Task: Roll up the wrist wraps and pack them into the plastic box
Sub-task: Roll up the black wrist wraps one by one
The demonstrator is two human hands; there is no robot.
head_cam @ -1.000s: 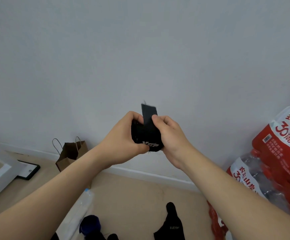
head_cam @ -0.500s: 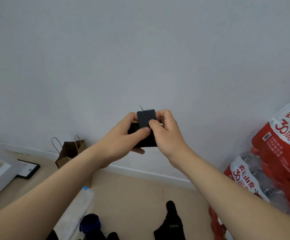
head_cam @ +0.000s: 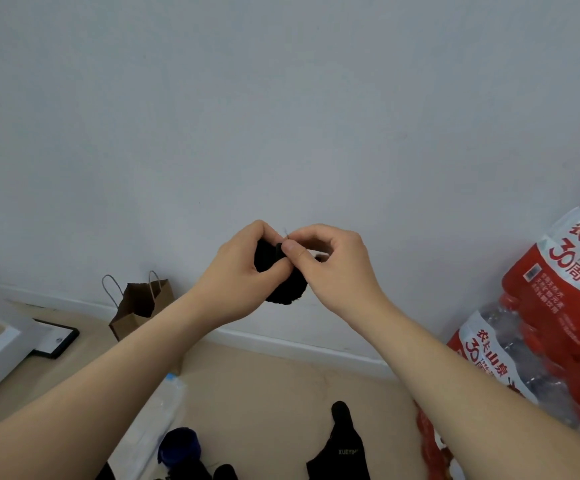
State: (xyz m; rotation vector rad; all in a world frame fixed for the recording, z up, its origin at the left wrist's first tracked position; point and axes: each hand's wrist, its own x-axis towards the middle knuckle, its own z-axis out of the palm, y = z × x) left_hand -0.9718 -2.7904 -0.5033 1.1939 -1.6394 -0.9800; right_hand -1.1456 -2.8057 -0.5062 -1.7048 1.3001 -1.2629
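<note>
Black loose wrap [head_cam: 338, 452] lies on the floor [head_cam: 281, 386] nearest us, not yet rolled, with a blue roll [head_cam: 179, 445] left of it beside clear plastic [head_cam: 158, 410], maybe the box, we can't tell. Above, our left hand [head_cam: 236, 275] curls tight round the black roll [head_cam: 286, 292] so it can't unwind; our right hand [head_cam: 337, 268] pinches its tail end down to fasten it. Farther, a paper bag [head_cam: 143, 303] by the wall [head_cam: 281, 98]

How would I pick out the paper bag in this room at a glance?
Start at the pale wall and follow its white baseboard toward the left. The paper bag stands on the tan floor by it, open at the top. It is the only brown thing there, with two thin loop handles, unlike the flat black-framed board lying to its left.
</note>
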